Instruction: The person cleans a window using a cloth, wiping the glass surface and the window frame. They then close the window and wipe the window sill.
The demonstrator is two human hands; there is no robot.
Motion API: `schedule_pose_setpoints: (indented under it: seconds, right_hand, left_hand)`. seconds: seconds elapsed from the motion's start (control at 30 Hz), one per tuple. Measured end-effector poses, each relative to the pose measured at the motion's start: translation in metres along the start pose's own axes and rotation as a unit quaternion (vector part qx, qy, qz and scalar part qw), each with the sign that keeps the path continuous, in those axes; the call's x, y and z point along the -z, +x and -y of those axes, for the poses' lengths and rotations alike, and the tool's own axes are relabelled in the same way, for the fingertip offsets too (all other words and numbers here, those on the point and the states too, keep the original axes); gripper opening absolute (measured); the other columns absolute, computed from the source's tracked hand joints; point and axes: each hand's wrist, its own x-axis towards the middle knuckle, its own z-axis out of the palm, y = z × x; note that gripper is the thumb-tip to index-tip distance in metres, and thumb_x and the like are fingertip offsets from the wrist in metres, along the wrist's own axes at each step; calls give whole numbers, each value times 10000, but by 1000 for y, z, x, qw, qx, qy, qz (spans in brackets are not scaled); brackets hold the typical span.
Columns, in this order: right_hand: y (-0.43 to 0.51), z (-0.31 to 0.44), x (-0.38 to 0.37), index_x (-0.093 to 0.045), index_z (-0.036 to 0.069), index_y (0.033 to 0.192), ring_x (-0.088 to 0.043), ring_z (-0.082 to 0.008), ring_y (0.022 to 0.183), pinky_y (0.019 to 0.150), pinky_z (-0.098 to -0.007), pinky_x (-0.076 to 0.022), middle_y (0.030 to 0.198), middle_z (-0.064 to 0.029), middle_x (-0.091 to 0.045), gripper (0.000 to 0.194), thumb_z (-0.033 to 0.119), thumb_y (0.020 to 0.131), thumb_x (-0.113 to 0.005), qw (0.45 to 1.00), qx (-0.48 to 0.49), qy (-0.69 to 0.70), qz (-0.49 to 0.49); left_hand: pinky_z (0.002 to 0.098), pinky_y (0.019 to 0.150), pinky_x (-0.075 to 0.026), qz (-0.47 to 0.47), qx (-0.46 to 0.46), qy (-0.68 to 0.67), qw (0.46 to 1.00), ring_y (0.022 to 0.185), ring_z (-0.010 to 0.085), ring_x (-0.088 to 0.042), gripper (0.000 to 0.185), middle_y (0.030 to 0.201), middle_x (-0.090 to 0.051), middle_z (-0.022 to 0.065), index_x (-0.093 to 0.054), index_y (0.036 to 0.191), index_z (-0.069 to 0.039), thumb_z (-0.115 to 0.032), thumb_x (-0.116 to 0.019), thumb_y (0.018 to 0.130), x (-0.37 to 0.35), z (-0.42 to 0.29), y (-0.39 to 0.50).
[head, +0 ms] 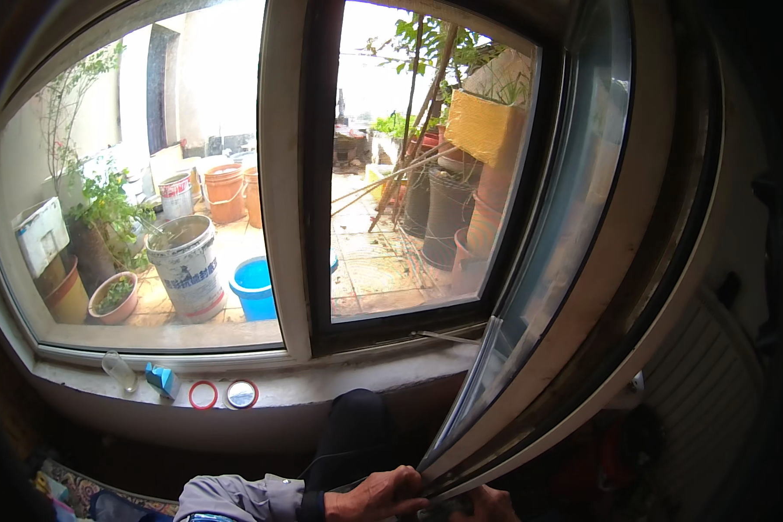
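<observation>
At the bottom of the head view, my left hand (378,494) has its fingers bent at the lower corner of an open window sash (600,287), against the frame edge. Just right of it, my right hand (489,504) is at the underside of the same corner, partly cut off by the picture's edge and in shadow. Whether either hand grips the frame or a small item is hidden. A loose clear strip (470,385) lies along the lower edge of the sash glass. A metal stay arm (447,337) runs between the fixed frame and the sash.
On the windowsill (313,385) stand a clear glass jar (119,370), a blue box (162,380), a red ring (203,395) and a red-rimmed round lid (241,394). My knee (359,424) is against the sill. Through the window show buckets and potted plants. A radiator (705,359) is at right.
</observation>
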Motion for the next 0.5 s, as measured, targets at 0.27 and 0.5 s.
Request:
schedule_pose_setpoints:
  seconds: [0.27,0.5]
  right_hand:
    - [3,-9,-14,-619,16,1221,-716,-433,932,783,-475,-583,980,-247,-727,461,194,844,-815,997,-25,65,16]
    - [-10,-19,-61,-570,-6,1234,-705,-456,764,623,-468,-562,833,-237,-713,547,268,854,-852,985,-56,72,-149]
  left_hand:
    - [337,684,-566,-60,-43,50,996,788,229,-696,251,930,-673,109,-563,1131,-58,-178,-728,985,57,2,7]
    - [351,877,-564,108,94,9,990,1051,237,-638,591,1285,-533,126,-416,1530,-104,-271,-664,1020,51,0,13]
